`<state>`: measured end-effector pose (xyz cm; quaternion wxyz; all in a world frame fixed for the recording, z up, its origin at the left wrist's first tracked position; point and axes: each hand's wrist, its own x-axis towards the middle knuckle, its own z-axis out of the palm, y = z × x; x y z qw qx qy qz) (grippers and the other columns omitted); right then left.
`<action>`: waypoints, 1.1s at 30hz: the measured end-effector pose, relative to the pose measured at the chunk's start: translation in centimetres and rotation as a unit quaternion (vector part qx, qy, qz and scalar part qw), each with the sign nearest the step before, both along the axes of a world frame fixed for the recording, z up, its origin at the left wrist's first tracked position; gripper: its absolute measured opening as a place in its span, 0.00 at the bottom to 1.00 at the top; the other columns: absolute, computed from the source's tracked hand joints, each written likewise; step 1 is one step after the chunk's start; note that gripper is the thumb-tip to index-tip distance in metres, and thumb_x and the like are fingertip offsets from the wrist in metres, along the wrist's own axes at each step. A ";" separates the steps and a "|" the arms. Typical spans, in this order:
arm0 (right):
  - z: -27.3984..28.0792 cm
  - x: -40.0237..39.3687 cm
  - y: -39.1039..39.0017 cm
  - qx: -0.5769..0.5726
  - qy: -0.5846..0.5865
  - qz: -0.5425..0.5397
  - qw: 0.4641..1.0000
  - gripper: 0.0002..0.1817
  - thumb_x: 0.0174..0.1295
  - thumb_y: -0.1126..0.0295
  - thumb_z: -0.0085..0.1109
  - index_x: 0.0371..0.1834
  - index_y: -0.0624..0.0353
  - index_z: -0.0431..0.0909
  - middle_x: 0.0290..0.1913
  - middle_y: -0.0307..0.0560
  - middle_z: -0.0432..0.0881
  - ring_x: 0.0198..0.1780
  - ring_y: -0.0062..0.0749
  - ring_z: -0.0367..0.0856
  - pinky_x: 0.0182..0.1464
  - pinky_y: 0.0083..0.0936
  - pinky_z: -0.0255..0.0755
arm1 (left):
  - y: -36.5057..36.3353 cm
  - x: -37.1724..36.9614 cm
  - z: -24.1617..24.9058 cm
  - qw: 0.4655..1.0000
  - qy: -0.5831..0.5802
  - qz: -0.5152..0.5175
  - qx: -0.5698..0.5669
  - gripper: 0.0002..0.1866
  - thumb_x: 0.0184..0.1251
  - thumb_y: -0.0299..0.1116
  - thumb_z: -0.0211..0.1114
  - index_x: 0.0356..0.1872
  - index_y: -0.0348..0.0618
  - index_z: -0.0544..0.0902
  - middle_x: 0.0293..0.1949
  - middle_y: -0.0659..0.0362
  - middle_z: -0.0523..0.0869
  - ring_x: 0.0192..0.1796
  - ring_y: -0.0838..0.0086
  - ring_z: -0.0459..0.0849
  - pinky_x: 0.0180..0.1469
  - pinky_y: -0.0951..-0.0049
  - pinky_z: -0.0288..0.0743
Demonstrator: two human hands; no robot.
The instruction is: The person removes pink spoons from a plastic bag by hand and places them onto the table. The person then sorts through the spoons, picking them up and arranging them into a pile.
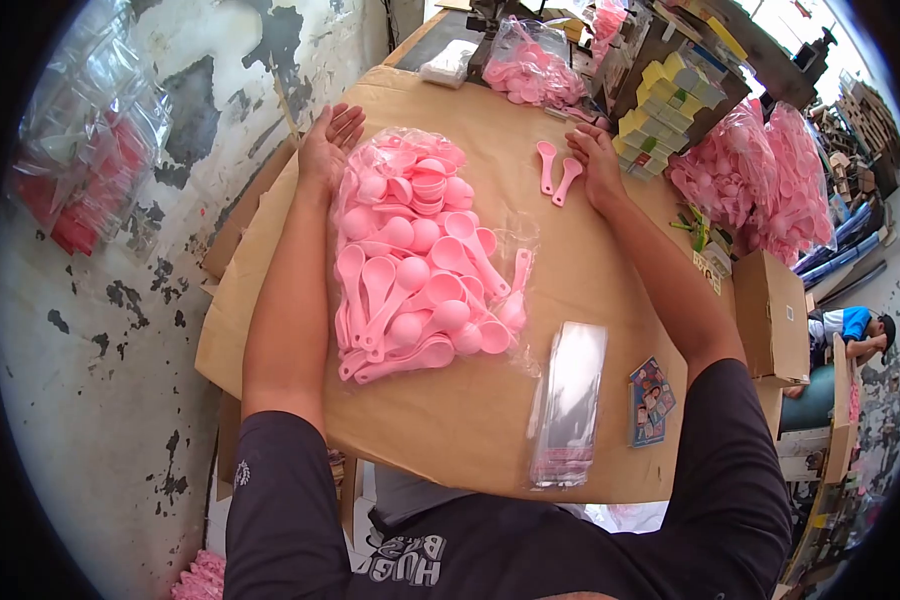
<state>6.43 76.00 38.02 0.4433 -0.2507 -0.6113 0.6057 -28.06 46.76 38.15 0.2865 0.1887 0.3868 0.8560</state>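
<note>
A clear plastic bag full of pink measuring spoons [420,260] lies on the brown paper-covered table [450,430]. Beside its upper left edge is my left hand [331,145], palm turned up, fingers apart and holding nothing. Two loose pink spoons [556,175] lie to the right of the bag. My right hand [595,160] rests just right of them with its fingers loosely bent, and nothing shows in it. Nearer to me is a stack of clear plastic sleeves [570,405], with small printed cards [651,402] to its right.
At the back stand another bag of pink spoons [532,75] and a white packet [449,63]. Yellow boxes [660,115], bagged spoons [760,180] and a cardboard box [770,318] line the right. A peeling wall [120,330] is left. A person [855,335] sits far right.
</note>
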 end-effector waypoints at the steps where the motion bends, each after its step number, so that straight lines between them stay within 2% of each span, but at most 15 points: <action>1: 0.5 0.2 0.2 -0.028 -0.007 0.015 0.999 0.19 0.74 0.59 0.62 0.60 0.59 0.79 0.52 0.41 0.82 0.52 0.26 0.78 0.56 0.25 0.72 | 0.0 0.0 0.0 1.000 -0.002 0.001 0.004 0.24 0.84 0.45 0.59 0.64 0.32 0.76 0.60 0.42 0.86 0.64 0.57 0.86 0.68 0.60 0.79; 5: 5.0 2.8 -2.8 0.025 -0.042 -0.018 0.999 0.18 0.77 0.58 0.59 0.59 0.59 0.80 0.51 0.41 0.83 0.54 0.23 0.78 0.58 0.27 0.71 | 0.0 0.2 0.0 1.000 0.023 0.003 -0.008 0.23 0.83 0.43 0.61 0.63 0.32 0.77 0.57 0.43 0.88 0.60 0.60 0.88 0.66 0.64 0.80; 7: 7.9 4.0 -5.5 0.142 -0.081 0.080 0.983 0.17 0.82 0.55 0.53 0.47 0.57 0.81 0.44 0.38 0.85 0.47 0.23 0.79 0.51 0.21 0.70 | 0.2 0.6 0.2 0.999 0.038 0.003 -0.017 0.22 0.82 0.42 0.62 0.62 0.32 0.78 0.56 0.44 0.88 0.59 0.61 0.88 0.65 0.65 0.80; 8: 9.4 4.6 -7.3 0.145 -0.079 0.073 0.984 0.17 0.82 0.55 0.53 0.47 0.57 0.81 0.44 0.38 0.85 0.47 0.23 0.79 0.51 0.21 0.70 | 0.3 0.4 -0.1 0.999 0.043 0.006 -0.022 0.22 0.82 0.42 0.62 0.62 0.31 0.78 0.56 0.44 0.89 0.58 0.61 0.88 0.65 0.66 0.81; 9: 10.9 5.0 -9.5 0.196 -0.080 0.165 0.963 0.18 0.81 0.55 0.54 0.42 0.58 0.82 0.38 0.37 0.83 0.40 0.21 0.79 0.45 0.21 0.71 | 0.4 0.1 -0.3 0.998 0.049 0.009 -0.026 0.22 0.82 0.42 0.62 0.62 0.31 0.78 0.55 0.44 0.89 0.58 0.62 0.89 0.64 0.67 0.82; 10: 12.5 5.5 -12.0 0.244 -0.081 0.255 0.932 0.20 0.81 0.55 0.54 0.37 0.58 0.83 0.31 0.35 0.81 0.34 0.20 0.78 0.40 0.20 0.72 | 0.5 0.0 -0.4 0.998 0.053 0.001 -0.021 0.22 0.82 0.42 0.62 0.62 0.31 0.78 0.55 0.44 0.89 0.58 0.62 0.89 0.64 0.67 0.82; 12: 15.6 6.3 -17.8 0.271 -0.058 0.405 0.871 0.29 0.81 0.51 0.55 0.23 0.59 0.75 0.23 0.35 0.75 0.26 0.20 0.73 0.30 0.22 0.66 | 0.7 -0.5 -0.8 0.999 0.048 0.004 -0.024 0.22 0.82 0.41 0.62 0.62 0.31 0.78 0.55 0.44 0.89 0.57 0.62 0.89 0.63 0.68 0.82; 13: 17.8 6.4 -20.7 0.286 -0.042 0.487 0.824 0.36 0.74 0.41 0.62 0.17 0.60 0.69 0.20 0.37 0.69 0.25 0.19 0.71 0.27 0.27 0.62 | 0.7 -0.6 -0.9 0.998 0.051 0.004 -0.028 0.21 0.83 0.40 0.61 0.62 0.32 0.78 0.54 0.43 0.89 0.57 0.62 0.89 0.62 0.69 0.83; 14: 19.6 6.5 -23.7 0.303 -0.025 0.539 0.786 0.41 0.59 0.30 0.67 0.16 0.60 0.66 0.18 0.38 0.66 0.22 0.23 0.70 0.25 0.30 0.59 | 0.9 -0.9 -1.0 0.998 0.053 -0.005 -0.024 0.21 0.83 0.40 0.61 0.62 0.32 0.78 0.54 0.43 0.89 0.57 0.62 0.89 0.62 0.69 0.83; 16: 21.6 6.9 -28.0 0.280 0.017 0.664 0.694 0.42 0.50 0.26 0.67 0.15 0.59 0.66 0.17 0.39 0.64 0.21 0.29 0.69 0.24 0.32 0.58 | 1.2 -1.7 -1.8 0.997 0.075 -0.005 -0.028 0.19 0.83 0.38 0.60 0.63 0.32 0.78 0.54 0.44 0.89 0.57 0.62 0.90 0.61 0.69 0.84; 18: 23.0 7.2 -31.6 0.309 0.104 0.700 0.636 0.42 0.51 0.19 0.59 0.13 0.50 0.61 0.17 0.36 0.65 0.20 0.38 0.62 0.24 0.32 0.55 | 1.4 -2.8 -2.4 0.996 0.082 -0.025 -0.027 0.19 0.84 0.37 0.59 0.63 0.32 0.78 0.55 0.44 0.90 0.57 0.63 0.90 0.61 0.70 0.84; 22: 23.4 7.2 -35.2 0.300 0.195 0.684 0.636 0.44 0.54 0.22 0.60 0.14 0.55 0.60 0.16 0.38 0.65 0.18 0.36 0.63 0.23 0.34 0.56 | 2.1 -4.0 -3.3 0.988 0.146 -0.018 -0.054 0.20 0.85 0.39 0.59 0.64 0.31 0.77 0.56 0.44 0.90 0.57 0.62 0.90 0.63 0.69 0.83; 27: 23.6 7.5 -36.7 0.209 0.171 0.681 0.681 0.43 0.62 0.28 0.61 0.14 0.61 0.66 0.14 0.42 0.63 0.17 0.34 0.63 0.23 0.36 0.58 | 3.1 -5.4 -4.4 0.977 0.201 -0.024 -0.061 0.18 0.84 0.39 0.61 0.60 0.32 0.82 0.52 0.45 0.91 0.56 0.64 0.90 0.63 0.69 0.82; 31: 22.6 7.4 -35.4 0.129 0.023 0.627 0.768 0.43 0.69 0.32 0.61 0.14 0.65 0.70 0.12 0.45 0.61 0.15 0.32 0.62 0.22 0.37 0.59 | 2.5 -3.7 -3.3 0.960 0.254 0.030 -0.114 0.20 0.83 0.40 0.61 0.59 0.31 0.83 0.51 0.45 0.91 0.53 0.64 0.91 0.62 0.68 0.82; 33: 20.5 5.6 -32.2 0.245 -0.146 0.540 0.792 0.36 0.71 0.40 0.65 0.23 0.67 0.76 0.17 0.45 0.70 0.21 0.27 0.67 0.25 0.32 0.62 | 2.6 -3.1 -3.2 0.956 0.270 0.029 -0.111 0.20 0.83 0.39 0.62 0.58 0.30 0.83 0.50 0.45 0.92 0.53 0.64 0.91 0.61 0.69 0.82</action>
